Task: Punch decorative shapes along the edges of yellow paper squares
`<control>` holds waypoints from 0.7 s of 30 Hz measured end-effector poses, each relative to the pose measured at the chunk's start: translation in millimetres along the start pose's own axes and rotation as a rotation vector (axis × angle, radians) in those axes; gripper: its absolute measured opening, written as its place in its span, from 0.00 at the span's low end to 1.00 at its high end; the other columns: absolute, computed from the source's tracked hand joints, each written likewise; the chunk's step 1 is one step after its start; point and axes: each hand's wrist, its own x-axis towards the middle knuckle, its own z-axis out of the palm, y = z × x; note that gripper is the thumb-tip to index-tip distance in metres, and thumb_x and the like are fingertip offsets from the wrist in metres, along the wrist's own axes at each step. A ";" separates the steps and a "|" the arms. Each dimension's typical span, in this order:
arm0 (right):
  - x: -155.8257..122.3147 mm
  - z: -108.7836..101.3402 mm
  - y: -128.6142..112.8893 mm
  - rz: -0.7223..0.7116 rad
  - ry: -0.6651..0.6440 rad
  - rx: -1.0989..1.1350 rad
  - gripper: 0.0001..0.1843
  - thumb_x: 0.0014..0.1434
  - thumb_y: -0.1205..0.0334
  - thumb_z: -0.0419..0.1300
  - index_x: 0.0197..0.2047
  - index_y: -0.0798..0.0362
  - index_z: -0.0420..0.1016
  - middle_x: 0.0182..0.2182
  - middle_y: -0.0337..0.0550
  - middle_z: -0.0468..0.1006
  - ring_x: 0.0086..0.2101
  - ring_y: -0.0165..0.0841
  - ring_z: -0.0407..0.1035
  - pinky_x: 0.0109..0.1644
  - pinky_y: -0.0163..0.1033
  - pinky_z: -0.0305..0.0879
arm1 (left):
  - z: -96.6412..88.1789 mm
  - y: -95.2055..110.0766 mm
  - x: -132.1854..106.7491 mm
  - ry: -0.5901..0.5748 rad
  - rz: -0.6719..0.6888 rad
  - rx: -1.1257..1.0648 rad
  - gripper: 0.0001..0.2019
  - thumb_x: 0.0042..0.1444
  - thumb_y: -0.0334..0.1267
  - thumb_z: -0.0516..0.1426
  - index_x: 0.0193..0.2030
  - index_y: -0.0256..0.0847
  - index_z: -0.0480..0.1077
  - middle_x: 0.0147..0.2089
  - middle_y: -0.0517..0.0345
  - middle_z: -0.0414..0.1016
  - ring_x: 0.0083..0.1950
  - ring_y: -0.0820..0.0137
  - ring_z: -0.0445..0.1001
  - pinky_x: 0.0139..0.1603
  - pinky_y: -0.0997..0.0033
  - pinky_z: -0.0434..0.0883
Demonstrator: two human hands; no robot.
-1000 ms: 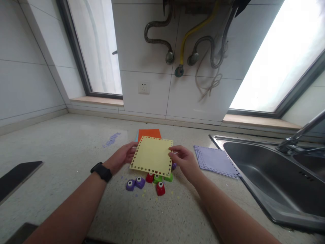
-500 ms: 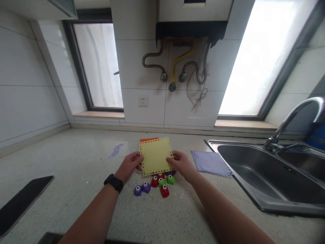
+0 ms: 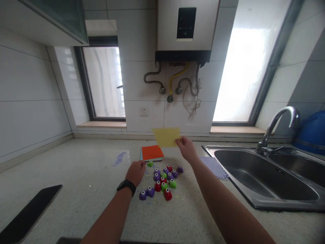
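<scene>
My right hand (image 3: 187,148) pinches the right edge of a yellow paper sheet (image 3: 166,136) with a punched border and holds it up in the air above the counter. My left hand (image 3: 136,171), with a black watch on its wrist, hovers low over the counter with fingers curled, right beside a small green punch (image 3: 150,163). Several small purple, red and green craft punches (image 3: 164,182) lie scattered on the counter between my hands. A stack of paper with an orange sheet on top (image 3: 151,152) lies just behind them.
A lilac punched sheet (image 3: 214,165) lies by the steel sink (image 3: 256,176) with its tap (image 3: 276,123) at the right. A dark flat object (image 3: 27,217) lies at the left front. Purple paper scraps (image 3: 119,158) dot the counter. A water heater (image 3: 186,28) hangs on the wall.
My left hand let go of the yellow sheet and dropped toward the punches. My right hand lifted the sheet up and back. The camera tilted up, showing more wall.
</scene>
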 end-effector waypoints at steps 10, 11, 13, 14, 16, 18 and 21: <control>-21.0 11.3 37.9 0.063 0.058 0.050 0.22 0.57 0.44 0.60 0.41 0.55 0.79 0.33 0.46 0.82 0.35 0.40 0.72 0.40 0.42 0.67 | 11.8 8.8 0.0 0.008 0.044 0.416 0.18 0.60 0.37 0.56 0.56 0.38 0.73 0.64 0.41 0.72 0.67 0.52 0.63 0.66 0.52 0.58; -25.0 12.7 41.0 0.069 0.048 0.074 0.23 0.58 0.44 0.59 0.43 0.55 0.78 0.35 0.47 0.82 0.36 0.41 0.73 0.41 0.43 0.68 | 13.2 8.6 0.2 0.008 0.037 0.446 0.20 0.61 0.38 0.55 0.59 0.38 0.72 0.67 0.40 0.68 0.69 0.51 0.61 0.68 0.50 0.57; -31.5 12.9 45.0 0.069 0.024 0.111 0.24 0.58 0.43 0.59 0.46 0.55 0.79 0.38 0.48 0.84 0.39 0.42 0.75 0.42 0.44 0.70 | 15.9 7.1 0.8 0.002 0.024 0.496 0.23 0.63 0.39 0.54 0.64 0.38 0.68 0.73 0.39 0.61 0.73 0.50 0.56 0.69 0.48 0.54; -33.8 11.7 46.1 0.062 0.015 0.117 0.24 0.58 0.43 0.59 0.46 0.54 0.79 0.40 0.47 0.84 0.40 0.42 0.75 0.44 0.44 0.70 | 17.1 6.2 1.2 -0.006 0.017 0.516 0.25 0.64 0.41 0.53 0.67 0.38 0.66 0.74 0.38 0.58 0.74 0.50 0.54 0.70 0.48 0.52; -36.5 7.2 47.4 0.047 0.012 0.099 0.21 0.57 0.44 0.61 0.44 0.51 0.80 0.41 0.46 0.84 0.43 0.43 0.75 0.48 0.45 0.69 | 19.0 4.4 2.5 -0.026 0.006 0.546 0.27 0.65 0.43 0.52 0.70 0.39 0.63 0.76 0.38 0.56 0.75 0.50 0.52 0.71 0.47 0.52; -37.4 1.8 49.0 0.048 0.052 0.049 0.17 0.56 0.45 0.62 0.39 0.50 0.80 0.39 0.45 0.84 0.43 0.44 0.74 0.51 0.46 0.66 | 20.3 3.1 4.0 -0.045 -0.004 0.564 0.28 0.65 0.45 0.51 0.71 0.40 0.61 0.76 0.38 0.55 0.75 0.50 0.52 0.71 0.47 0.52; -37.3 -3.0 54.2 0.085 0.149 -0.023 0.15 0.57 0.46 0.61 0.35 0.49 0.78 0.36 0.47 0.82 0.42 0.45 0.72 0.54 0.49 0.62 | 21.1 2.8 5.9 -0.068 -0.015 0.579 0.30 0.66 0.46 0.51 0.72 0.41 0.60 0.76 0.39 0.54 0.76 0.49 0.52 0.70 0.46 0.52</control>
